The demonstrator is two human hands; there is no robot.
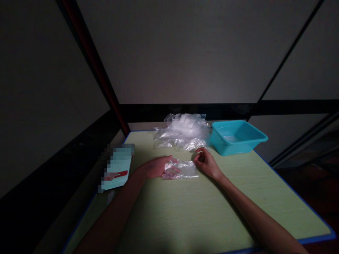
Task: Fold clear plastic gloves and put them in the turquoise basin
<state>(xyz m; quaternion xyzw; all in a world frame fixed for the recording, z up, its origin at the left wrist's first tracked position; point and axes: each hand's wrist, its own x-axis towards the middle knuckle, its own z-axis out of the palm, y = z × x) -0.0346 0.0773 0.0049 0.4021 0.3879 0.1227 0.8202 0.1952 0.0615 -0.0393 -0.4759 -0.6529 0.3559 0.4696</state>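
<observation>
A small clear plastic bag (189, 169) lies over the middle of the table. My left hand (161, 167) reaches into or under its left end; I cannot tell which. The fingers of that hand are spread and show through the film. At the bag's upper right corner, my right hand (208, 164) is closed in a pinch, its fingertips on the bag's edge. Beyond both hands a loose heap of clear plastic bags (182, 130) lies crumpled at the table's far side.
A turquoise plastic basin (235, 143) stands at the far right of the pale green table (174, 211), which has a blue edge. On the left lies a tablet-like device (119, 165), partly pixelated. Panelled walls (180, 53) rise behind and on the left.
</observation>
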